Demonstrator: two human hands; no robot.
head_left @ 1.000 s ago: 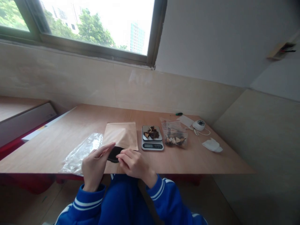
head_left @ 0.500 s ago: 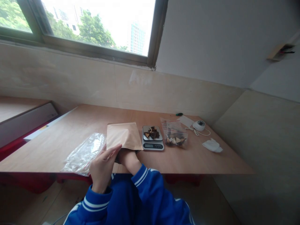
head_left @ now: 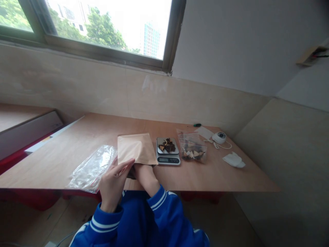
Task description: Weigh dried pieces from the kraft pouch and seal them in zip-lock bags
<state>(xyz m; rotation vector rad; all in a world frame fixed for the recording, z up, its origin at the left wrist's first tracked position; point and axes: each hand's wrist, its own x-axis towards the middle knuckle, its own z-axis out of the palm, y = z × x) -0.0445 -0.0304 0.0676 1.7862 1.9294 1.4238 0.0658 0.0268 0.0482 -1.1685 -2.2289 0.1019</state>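
Observation:
A tan kraft paper pouch point(head_left: 135, 145) lies with its mouth towards me. My left hand point(head_left: 114, 183) pinches the left part of its near edge between thumb and fingers. Inside the mouth is my right hand point(head_left: 145, 176), its fingers hidden by the paper up to about the wrist. Just right of the pouch stands a small kitchen scale point(head_left: 168, 160), with dark dried pieces point(head_left: 167, 145) heaped on its metal plate. A clear zip bag point(head_left: 194, 151) holding similar dried pieces lies beyond the scale to the right.
Flat clear plastic bags point(head_left: 94, 168) lie left of the pouch, reaching the front edge of the wooden table point(head_left: 205, 178). To the right are a white dome camera point(head_left: 219, 137) with its cable, a crumpled white tissue point(head_left: 233, 160) and a green-handled screwdriver point(head_left: 197, 125).
My right forearm has shifted slightly to the right and its hand is still inside the pouch. My left hand keeps its pinch on the pouch edge.

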